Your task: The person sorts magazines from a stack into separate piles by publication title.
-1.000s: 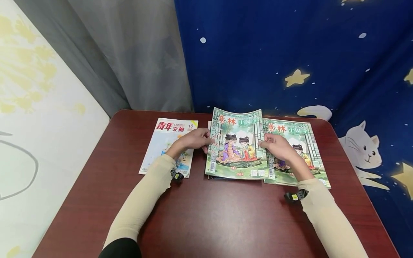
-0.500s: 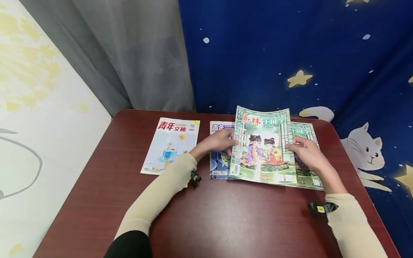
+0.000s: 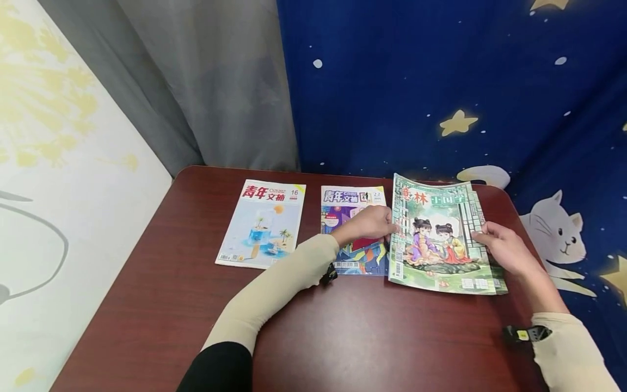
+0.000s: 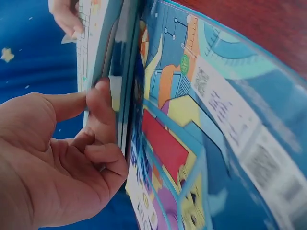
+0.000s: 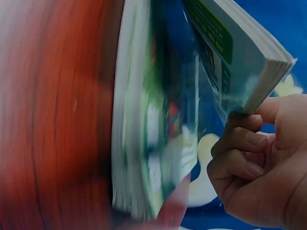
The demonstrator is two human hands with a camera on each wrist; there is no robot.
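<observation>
A green magazine [image 3: 441, 234] with two cartoon children on its cover is held by both hands at its side edges. The left hand [image 3: 368, 223] pinches the left edge, thumb on top and fingers curled beneath. At the opposite edge the right hand [image 3: 504, 246] grips it the same way; its curled fingers show in the right wrist view. Under the held magazine lies a similar green magazine [image 5: 151, 158], mostly covered in the head view. The right wrist view shows a gap between the two. Beneath the left hand is a purple-blue magazine [image 3: 360, 264], partly hidden by that hand.
A white magazine [image 3: 266, 218] with red lettering lies at the left of the dark red table [image 3: 338, 332]. Behind the table hang a grey curtain [image 3: 235, 81] and a blue starry curtain [image 3: 392, 81]. The left sleeve crosses the white magazine's lower right corner.
Both hands have carried the green magazine rightward, from over the purple-blue magazine to over the other green one. The purple-blue cover has come into view.
</observation>
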